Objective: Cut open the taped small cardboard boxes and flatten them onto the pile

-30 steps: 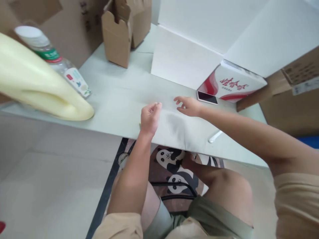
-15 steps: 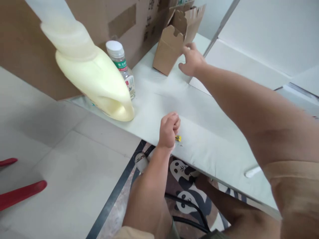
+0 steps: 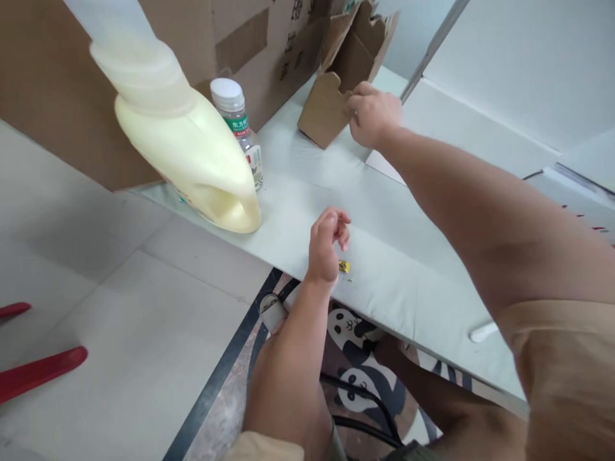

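Observation:
My right hand point(image 3: 375, 116) is stretched out to a small open-topped cardboard box point(image 3: 319, 110) at the far end of the table. Its fingers are closed on the box's near right edge, and the fingertips are partly hidden. Closer to me, my left hand point(image 3: 329, 244) hovers near the front edge with loosely curled fingers, apart and with nothing in them. Beside its wrist lies a small yellow wrapper point(image 3: 344, 266).
A clear plastic bottle with a white cap point(image 3: 227, 95) stands by a big carton point(image 3: 182, 38). A pale yellow bottle point(image 3: 192, 153) looms in front, close to the camera. The pale-covered table point(image 3: 398, 237) has a white object point(image 3: 483, 331) on it.
My right hand has closed on the cardboard box, whose top now gapes wider and shows more of the inside. The fingers of my left hand have loosened from a fist.

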Available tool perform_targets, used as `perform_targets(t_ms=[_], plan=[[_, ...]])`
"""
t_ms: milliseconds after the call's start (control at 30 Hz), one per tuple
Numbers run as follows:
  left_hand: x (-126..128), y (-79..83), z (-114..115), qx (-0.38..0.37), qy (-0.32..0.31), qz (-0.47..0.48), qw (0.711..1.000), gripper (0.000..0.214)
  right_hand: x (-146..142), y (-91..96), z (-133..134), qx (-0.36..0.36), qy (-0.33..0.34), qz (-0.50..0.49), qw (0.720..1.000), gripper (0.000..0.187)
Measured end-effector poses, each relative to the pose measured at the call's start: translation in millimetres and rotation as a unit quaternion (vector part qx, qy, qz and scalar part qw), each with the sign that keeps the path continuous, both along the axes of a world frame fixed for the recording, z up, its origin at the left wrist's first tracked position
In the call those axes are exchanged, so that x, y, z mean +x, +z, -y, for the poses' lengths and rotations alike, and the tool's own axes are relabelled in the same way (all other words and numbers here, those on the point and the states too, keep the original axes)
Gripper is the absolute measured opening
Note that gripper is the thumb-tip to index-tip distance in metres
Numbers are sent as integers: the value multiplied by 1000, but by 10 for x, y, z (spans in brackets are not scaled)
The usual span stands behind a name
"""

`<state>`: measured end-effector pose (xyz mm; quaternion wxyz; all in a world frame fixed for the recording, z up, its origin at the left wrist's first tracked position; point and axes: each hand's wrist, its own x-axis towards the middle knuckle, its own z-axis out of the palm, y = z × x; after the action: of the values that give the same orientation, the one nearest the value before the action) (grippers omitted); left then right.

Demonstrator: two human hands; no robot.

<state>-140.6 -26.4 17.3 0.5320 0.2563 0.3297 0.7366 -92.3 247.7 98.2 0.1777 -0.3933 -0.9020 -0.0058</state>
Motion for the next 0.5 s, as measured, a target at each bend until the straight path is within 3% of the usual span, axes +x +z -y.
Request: perform_targets(t_ms=[133, 233, 367, 500], plan=[[1, -27, -20, 24, 77, -34, 996, 27, 422, 141, 360, 6, -10, 28, 1000, 20], [-15, -77, -40, -32, 169, -135, 976, 17, 895, 173, 710, 44, -14, 14, 999, 25], [-18, -138, -53, -24, 139, -139, 980, 19, 1724, 119, 1356, 151, 20, -39, 988, 26], [50, -182, -59, -9, 133, -166, 977, 24, 2478, 60, 2137, 275, 95, -117, 950, 23]])
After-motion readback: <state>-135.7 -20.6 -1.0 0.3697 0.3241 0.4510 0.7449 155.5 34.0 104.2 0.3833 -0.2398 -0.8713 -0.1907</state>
